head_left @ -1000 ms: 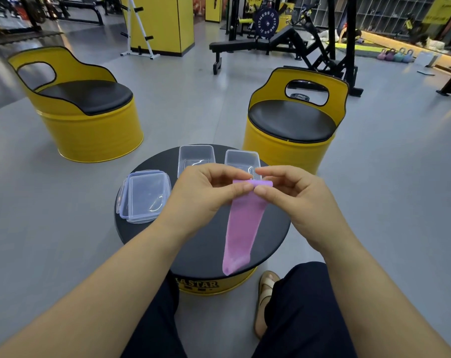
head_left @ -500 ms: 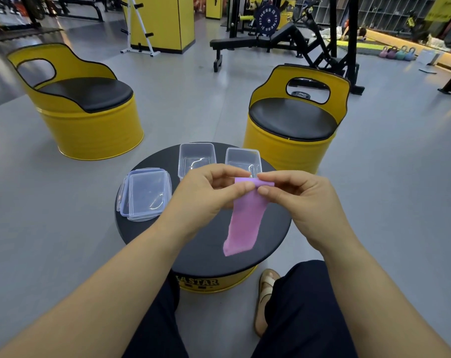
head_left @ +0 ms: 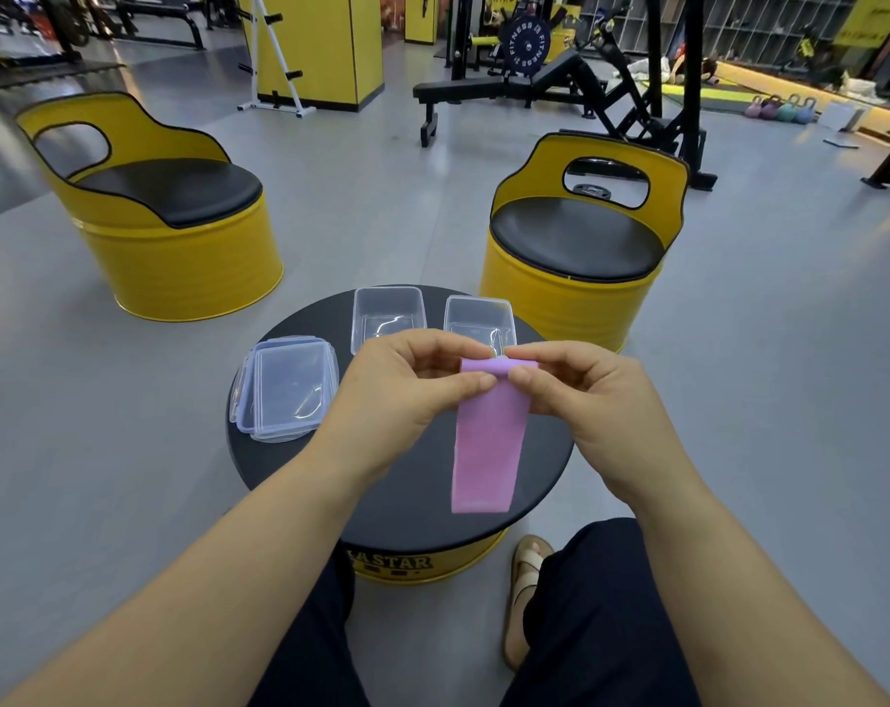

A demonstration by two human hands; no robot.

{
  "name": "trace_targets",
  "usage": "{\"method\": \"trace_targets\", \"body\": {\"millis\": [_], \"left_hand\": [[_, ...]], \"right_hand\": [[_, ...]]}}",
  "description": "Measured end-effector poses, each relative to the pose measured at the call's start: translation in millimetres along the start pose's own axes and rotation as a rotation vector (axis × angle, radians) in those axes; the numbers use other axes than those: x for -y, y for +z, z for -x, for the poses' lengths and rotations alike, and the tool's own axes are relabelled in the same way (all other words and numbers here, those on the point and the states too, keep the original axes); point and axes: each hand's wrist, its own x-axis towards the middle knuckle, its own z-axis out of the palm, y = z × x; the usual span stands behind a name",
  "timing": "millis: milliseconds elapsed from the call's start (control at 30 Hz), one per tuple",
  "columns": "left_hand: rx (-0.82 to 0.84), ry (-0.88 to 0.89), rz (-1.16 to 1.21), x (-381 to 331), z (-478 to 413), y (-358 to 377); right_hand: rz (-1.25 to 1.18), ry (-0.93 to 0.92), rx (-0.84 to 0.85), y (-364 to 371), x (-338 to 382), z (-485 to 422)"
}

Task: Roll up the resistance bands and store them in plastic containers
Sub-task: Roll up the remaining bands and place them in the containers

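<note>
A pink-purple resistance band hangs above the round black table, its top end wound into a small roll. My left hand and my right hand both pinch that roll between thumb and fingers. The loose tail dangles down toward me. Two open clear plastic containers stand at the table's far side, one in the middle and one to its right, partly hidden by my fingers. Stacked clear lids with blue-tinted clips lie on the left of the table.
The table is a yellow drum with a black top. Two yellow drum chairs with black seats stand beyond it, one at far left, one at far right. My knees and a sandalled foot are under the near edge. Gym benches and racks fill the background.
The roll at the top has grown and the hanging tail has become shorter. Both hands stay in about the same place above the table.
</note>
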Motion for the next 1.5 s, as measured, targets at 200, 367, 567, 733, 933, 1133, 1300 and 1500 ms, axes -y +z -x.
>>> {"method": "trace_targets", "body": {"millis": [200, 367, 567, 733, 933, 1133, 1300, 1500], "left_hand": [[0.05, -0.076, 0.001, -1.7, 0.8, 0.5], [0.031, -0.091, -0.03, -1.2, 2.1, 0.5], [-0.038, -0.039, -0.038, 1.6, 0.9, 0.7], [-0.052, -0.016, -0.045, 1.3, 1.1, 2.8], [0.001, -0.027, -0.053, 2.6, 1.3, 1.8], [0.035, -0.091, -0.044, 2.0, 3.9, 1.8], [-0.007, -0.048, -0.058, 4.7, 2.7, 0.2], [-0.007, -0.013, -0.042, 5.6, 1.9, 0.2]], "right_hand": [[0.003, -0.012, -0.008, -0.8, -3.1, 0.7], [-0.022, -0.014, 0.005, -0.9, -4.9, 1.3], [-0.029, 0.032, 0.048, 0.4, -5.3, 0.6], [-0.041, 0.071, 0.04, 1.0, -2.9, -0.6], [-0.018, 0.051, 0.035, 0.1, -2.9, -1.0], [-0.033, 0.022, 0.014, 1.6, -6.6, -1.6], [-0.001, 0.038, 0.051, 1.0, -7.9, -1.6], [0.032, 0.082, 0.071, 3.0, -6.6, -1.7]]}}
